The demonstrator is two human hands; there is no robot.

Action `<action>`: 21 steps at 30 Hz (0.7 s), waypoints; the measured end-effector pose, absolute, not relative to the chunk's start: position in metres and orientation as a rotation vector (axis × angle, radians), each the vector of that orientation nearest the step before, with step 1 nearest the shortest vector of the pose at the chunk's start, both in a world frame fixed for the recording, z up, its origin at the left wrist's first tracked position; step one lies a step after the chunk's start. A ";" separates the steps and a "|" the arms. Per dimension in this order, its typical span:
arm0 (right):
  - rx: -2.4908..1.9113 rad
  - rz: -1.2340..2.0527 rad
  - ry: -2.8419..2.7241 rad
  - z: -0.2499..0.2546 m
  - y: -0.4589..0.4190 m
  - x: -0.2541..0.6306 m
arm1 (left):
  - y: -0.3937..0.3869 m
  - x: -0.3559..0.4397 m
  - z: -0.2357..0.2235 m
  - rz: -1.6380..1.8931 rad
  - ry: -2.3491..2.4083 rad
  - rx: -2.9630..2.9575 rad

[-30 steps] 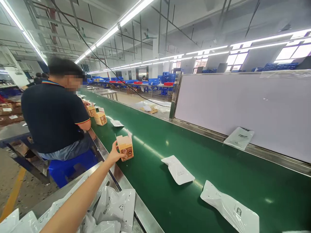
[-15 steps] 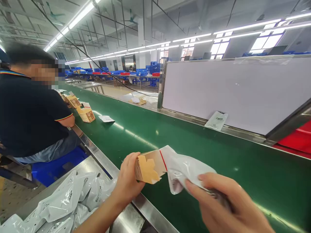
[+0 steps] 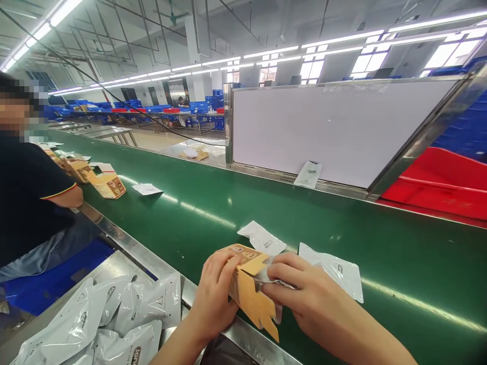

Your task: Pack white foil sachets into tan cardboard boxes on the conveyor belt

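My left hand [image 3: 218,291] is wrapped round a small orange-brown cardboard box [image 3: 251,266], which is tilted with its open end and loose flaps facing right. At that opening, my right hand [image 3: 300,286] pinches a shiny pale pouch [image 3: 264,274], partly inside the box; most of the pouch is hidden by the fingers and flaps. Just beyond the hands, a white printed pouch [image 3: 262,238] lies flat on the green conveyor belt [image 3: 198,223]. A second white pouch [image 3: 338,268] lies to the right, partly behind my right hand.
Several white pouches [image 3: 133,309] are heaped on a metal tray at lower left. Open boxes [image 3: 108,182] and another pouch [image 3: 147,189] sit farther along the belt, near a seated person [image 3: 30,192]. A white panel [image 3: 323,126] borders the far side, with a red bin [image 3: 437,182] beyond.
My right hand has moved in against the box opening with a pouch. Two white pouches now lie on the belt near the hands. The box has turned, and the view has swung right.
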State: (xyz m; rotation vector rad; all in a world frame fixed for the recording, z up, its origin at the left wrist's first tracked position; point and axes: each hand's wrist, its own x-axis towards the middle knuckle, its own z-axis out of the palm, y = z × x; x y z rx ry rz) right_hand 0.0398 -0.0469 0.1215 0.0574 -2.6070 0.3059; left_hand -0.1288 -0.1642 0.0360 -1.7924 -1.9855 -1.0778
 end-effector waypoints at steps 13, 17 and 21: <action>-0.365 1.177 -2.733 0.113 -0.071 0.051 | -0.151 -0.085 0.022 -1.280 -2.084 -1.417; -0.314 1.171 -2.718 0.112 -0.061 0.048 | -0.149 -0.062 0.013 -1.234 -2.046 -1.528; -0.426 0.965 -2.559 0.103 -0.048 0.077 | -0.152 -0.051 0.003 -1.355 -2.126 -1.710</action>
